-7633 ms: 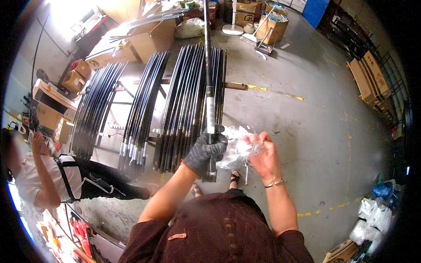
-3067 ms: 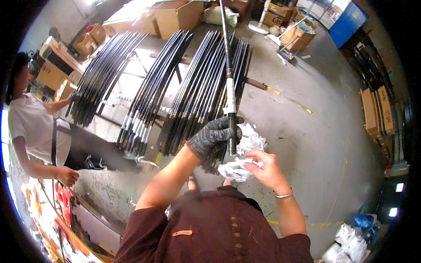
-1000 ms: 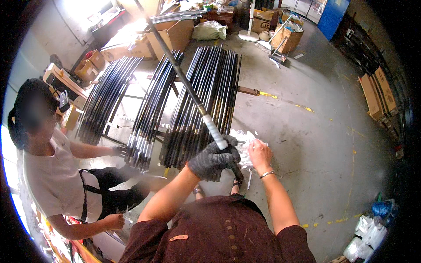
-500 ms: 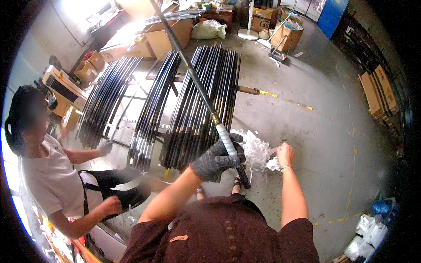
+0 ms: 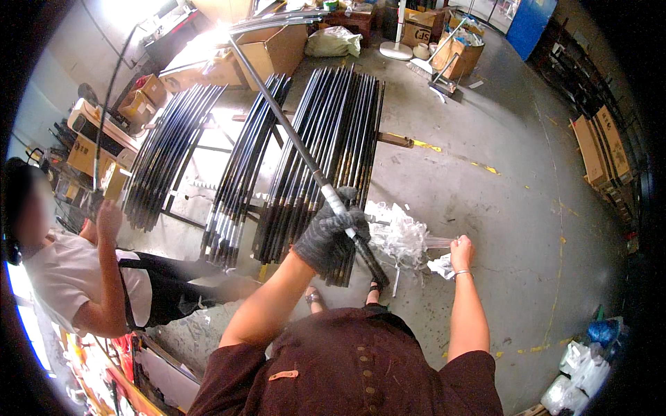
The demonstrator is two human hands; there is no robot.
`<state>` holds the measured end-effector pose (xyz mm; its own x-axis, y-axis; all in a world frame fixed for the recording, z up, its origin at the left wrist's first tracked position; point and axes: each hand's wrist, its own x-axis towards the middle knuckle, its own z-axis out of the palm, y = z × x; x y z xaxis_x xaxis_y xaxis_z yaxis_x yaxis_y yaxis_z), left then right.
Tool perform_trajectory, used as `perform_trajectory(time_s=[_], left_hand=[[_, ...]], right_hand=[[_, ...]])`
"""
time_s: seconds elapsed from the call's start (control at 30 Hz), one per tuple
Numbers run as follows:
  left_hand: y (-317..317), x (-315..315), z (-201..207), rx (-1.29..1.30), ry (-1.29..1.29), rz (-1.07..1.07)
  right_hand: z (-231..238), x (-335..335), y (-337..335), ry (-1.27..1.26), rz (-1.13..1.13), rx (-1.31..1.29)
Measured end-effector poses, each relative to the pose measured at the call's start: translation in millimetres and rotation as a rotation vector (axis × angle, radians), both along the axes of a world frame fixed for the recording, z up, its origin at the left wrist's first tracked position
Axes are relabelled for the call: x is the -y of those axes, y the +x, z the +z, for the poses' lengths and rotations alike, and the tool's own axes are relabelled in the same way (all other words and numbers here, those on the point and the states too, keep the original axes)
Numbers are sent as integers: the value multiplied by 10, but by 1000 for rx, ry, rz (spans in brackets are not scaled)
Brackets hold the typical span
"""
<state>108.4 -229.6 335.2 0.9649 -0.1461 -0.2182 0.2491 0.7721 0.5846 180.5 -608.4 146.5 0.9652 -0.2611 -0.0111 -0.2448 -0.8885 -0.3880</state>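
Observation:
My left hand (image 5: 331, 236), in a dark grey glove, is wrapped round a long dark pole (image 5: 290, 133) near its lower end. The pole slants up and away to the left. A white band (image 5: 334, 199) covers it just above my grip, and its black butt end (image 5: 371, 265) sticks out below. Out to the right, my bare right hand (image 5: 462, 253), with a bracelet on the wrist, is closed in a pinch. From its fingers a thin translucent strip (image 5: 438, 243) runs left toward a heap of white shredded strips (image 5: 397, 236) on the floor.
Many similar dark poles (image 5: 319, 159) lie side by side on a low rack before me. At the left a co-worker (image 5: 83, 284) holds another pole (image 5: 106, 104) upright. Cardboard boxes (image 5: 277, 52) and a broom (image 5: 421, 68) stand at the back.
My left hand and the pole have shifted slightly left and up. My right hand has moved a little right, with the strip stretched out. The co-worker has raised a hand and a pole.

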Motion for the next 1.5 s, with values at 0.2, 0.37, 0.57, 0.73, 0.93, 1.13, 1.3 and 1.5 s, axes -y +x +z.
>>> perform_trajectory(time_s=[0.2,0.37,0.57,0.73,0.93,1.13,1.3,1.5], left_hand=[[60,-257,57,38,-194,46],[205,-440,-29,60,-57,42],[288,-154,-7,87,51,24],[377,-60,-146,55,171,97],[335,44,-166,76,446,100],[239,-36,-207,96,574,27],[275,-191,-386,72,474,-154],[170,-220,-196,27,183,-349]], right_hand=[[-553,850,-29,124,-281,-38],[-303,746,-7,854,-211,-31],[1268,-1112,-157,1200,356,-153],[2222,-2038,-550,425,846,309],[2109,-2231,-540,171,867,374],[1908,-2130,-466,254,876,279],[1710,-2181,-494,303,743,316],[1379,-2117,-347,242,627,301]])
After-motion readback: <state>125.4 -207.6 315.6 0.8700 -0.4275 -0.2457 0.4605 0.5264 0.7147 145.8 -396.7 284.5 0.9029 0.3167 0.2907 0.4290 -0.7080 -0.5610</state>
